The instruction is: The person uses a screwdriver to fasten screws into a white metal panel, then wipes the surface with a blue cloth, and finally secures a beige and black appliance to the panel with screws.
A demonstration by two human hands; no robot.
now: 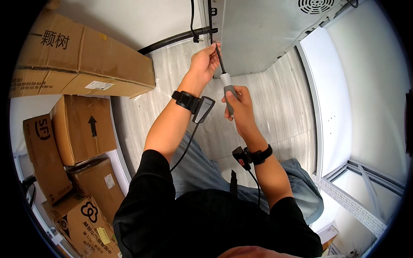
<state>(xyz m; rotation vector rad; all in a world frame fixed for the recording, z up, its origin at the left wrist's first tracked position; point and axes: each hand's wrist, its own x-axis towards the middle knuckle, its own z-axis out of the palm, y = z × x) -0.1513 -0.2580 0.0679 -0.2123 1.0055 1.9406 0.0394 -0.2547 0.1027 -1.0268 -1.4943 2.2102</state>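
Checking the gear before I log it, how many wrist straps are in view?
2. One black strap is around the left wrist; another strap is around the right wrist, below the right hand holding the screwdriver.

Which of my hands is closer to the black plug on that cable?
Left. Your left hand is just below the plug in the picture, by the metal cabinet's edge; your right hand is farther down and right, gripping the screwdriver.

Both arms [165,118] reach forward; the left hand [204,63] extends farther, fingers [214,61] bent, while the right hand [241,106] grips.
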